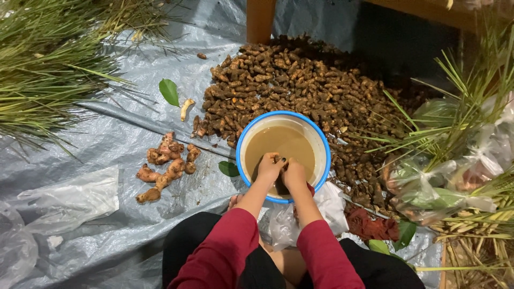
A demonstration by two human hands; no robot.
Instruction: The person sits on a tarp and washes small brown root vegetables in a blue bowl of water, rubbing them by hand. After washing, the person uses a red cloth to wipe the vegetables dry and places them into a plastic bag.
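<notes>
While both hands are sunk past the fingers in murky brown water, the white bucket with a blue rim (321,140) sits at centre frame on the grey tarp (107,144). Left hand (269,167) and right hand (294,174) touch each other at the lower edge of the water; fingers curl inward, but whether either grip closes on anything below the surface cannot be told. Judgement: the bucket, roughly half full, would be heavy and prone to slosh; best taken by the rim with both hands, on opposite sides. Wet roots would be firm, knobbly and slippery with mud. A large heap of small brown rhizomes (289,85) lies just behind the bucket, upper centre. A cluster of paler ginger pieces (166,166) lies to its left, apart from it. Clear plastic bags of greens (444,187) sit at right; cut grass (43,69) fills the upper left.
</notes>
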